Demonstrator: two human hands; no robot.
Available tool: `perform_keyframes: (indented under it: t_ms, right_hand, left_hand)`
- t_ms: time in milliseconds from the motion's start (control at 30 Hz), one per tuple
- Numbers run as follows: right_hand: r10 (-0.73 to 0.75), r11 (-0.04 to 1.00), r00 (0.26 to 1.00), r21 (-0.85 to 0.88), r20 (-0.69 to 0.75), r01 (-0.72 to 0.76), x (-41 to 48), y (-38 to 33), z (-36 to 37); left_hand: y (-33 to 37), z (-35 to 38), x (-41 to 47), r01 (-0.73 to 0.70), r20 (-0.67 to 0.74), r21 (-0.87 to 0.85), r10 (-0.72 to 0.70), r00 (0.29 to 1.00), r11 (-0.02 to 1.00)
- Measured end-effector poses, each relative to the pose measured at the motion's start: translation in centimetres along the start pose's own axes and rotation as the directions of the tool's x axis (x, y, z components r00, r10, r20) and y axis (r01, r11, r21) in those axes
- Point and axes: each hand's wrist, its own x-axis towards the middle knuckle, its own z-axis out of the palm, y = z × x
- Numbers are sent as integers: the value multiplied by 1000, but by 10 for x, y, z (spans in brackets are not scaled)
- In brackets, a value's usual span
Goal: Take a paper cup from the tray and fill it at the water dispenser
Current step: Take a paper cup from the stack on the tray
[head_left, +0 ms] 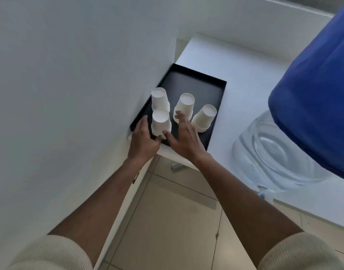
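A black tray (194, 82) lies on a white counter against the wall. Several stacks of upside-down white paper cups stand on its near half. The nearest cup stack (161, 121) rises between my two hands. My left hand (143, 139) is at the stack's left side, its thumb touching the base. My right hand (184, 136) is spread to the stack's right, its thumb near the base and fingertips touching another cup stack (183, 106). Neither hand encloses a cup. The water dispenser's bottle (268, 151) with a blue cover (319, 98) fills the right side.
Two more cup stacks (159, 98) (204, 117) stand on the tray. A white wall (79, 84) runs along the tray's left. The white counter (245, 75) stretches behind and right of the tray. Beige floor tiles (173, 221) lie below.
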Motion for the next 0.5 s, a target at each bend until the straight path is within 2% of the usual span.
perform_keyframes:
  t_ms: [233,500]
  right_hand:
    - [103,992,995,72,-7,-102,16,2,18]
    - [146,979,989,148,-25,-141,25,3,28]
  left_hand:
    - [-3,16,5,21,-8,-84,-22,1000,996]
    - [-10,27,6,76,-64,-55,-79,995,996]
